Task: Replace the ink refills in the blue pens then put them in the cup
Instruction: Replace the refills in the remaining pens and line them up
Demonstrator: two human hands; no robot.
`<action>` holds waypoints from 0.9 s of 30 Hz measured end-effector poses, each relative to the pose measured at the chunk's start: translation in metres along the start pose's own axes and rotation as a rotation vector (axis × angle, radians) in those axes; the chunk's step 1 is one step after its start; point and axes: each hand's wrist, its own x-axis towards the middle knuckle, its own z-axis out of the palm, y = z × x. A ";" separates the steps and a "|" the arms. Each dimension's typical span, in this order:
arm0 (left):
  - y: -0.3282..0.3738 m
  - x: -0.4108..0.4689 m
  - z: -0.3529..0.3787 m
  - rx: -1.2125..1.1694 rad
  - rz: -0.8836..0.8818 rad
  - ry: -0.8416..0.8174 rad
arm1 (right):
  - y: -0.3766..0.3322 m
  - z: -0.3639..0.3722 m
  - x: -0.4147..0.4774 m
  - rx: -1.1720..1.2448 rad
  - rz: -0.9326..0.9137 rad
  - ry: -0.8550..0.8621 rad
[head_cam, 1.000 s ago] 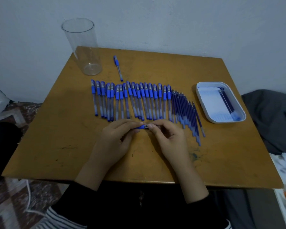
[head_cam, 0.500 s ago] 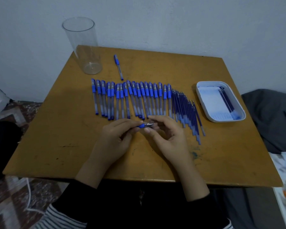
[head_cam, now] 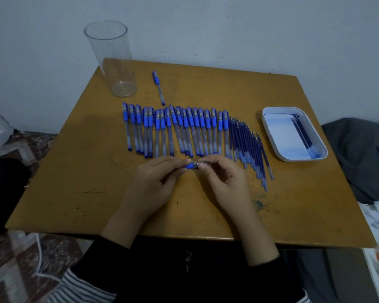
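A blue pen (head_cam: 190,165) lies between my two hands above the middle of the wooden table (head_cam: 96,171). My left hand (head_cam: 155,182) grips its blue barrel; most of the barrel is hidden in the fingers. My right hand (head_cam: 223,182) pinches the pen's metal tip end with thumb and forefinger. Just beyond my hands lies a row of several blue pens (head_cam: 175,130). To its right is a fan of several dark blue refills (head_cam: 249,149). A tall clear cup (head_cam: 114,62) stands empty at the table's far left corner.
One blue pen (head_cam: 158,87) lies alone next to the cup. A white tray (head_cam: 271,136) at the right holds a few refills. Grey fabric (head_cam: 359,158) lies off the table's right edge, and a white wall is behind.
My right hand's fingers have come back together onto the pen's tip end after opening half a second ago. The left hand kept its grip on the barrel.
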 end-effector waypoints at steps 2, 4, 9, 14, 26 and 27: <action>-0.001 -0.001 0.000 0.005 -0.001 -0.005 | 0.000 -0.001 0.000 0.033 -0.028 -0.005; -0.001 -0.001 0.001 -0.018 -0.003 0.008 | -0.003 -0.002 0.000 0.106 -0.032 -0.010; -0.002 0.000 0.002 -0.006 0.000 0.025 | -0.005 0.000 0.000 0.064 0.030 -0.022; -0.003 -0.002 0.002 -0.011 0.002 0.007 | -0.003 -0.001 -0.001 0.018 -0.040 -0.034; -0.003 -0.002 0.002 -0.017 0.003 0.018 | -0.005 -0.003 0.000 0.148 0.009 -0.049; -0.003 -0.002 0.002 -0.024 0.007 0.023 | -0.007 -0.003 0.000 0.175 0.030 -0.047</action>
